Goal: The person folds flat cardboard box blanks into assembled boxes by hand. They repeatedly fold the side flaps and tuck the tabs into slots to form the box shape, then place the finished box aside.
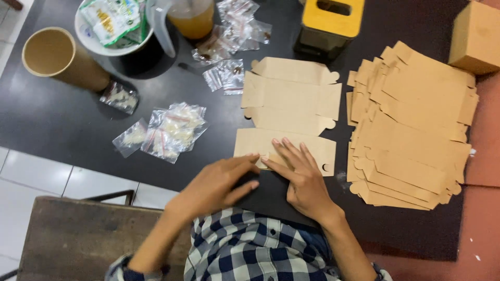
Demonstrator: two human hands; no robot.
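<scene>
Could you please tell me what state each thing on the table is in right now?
Flat kraft box blank: unfolded, lying flat.
Left hand: pressing the blank's near edge.
Right hand: spread flat on the blank.
Stack of blanks: flat, loosely fanned.
Assembled box: folded up, closed.
Paper cup: tipped on its side, empty.
Small plastic bags: filled, piled.
Pitcher: holding amber liquid.

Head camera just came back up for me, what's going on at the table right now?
A person presses both hands down on a flat brown cardboard box blank at the near edge of a black table. The left hand and right hand meet at the blank's nearest panel. A stack of flat blanks lies to the right, small clear plastic bags to the left, and a cardboard tube stands at the far left.
</scene>
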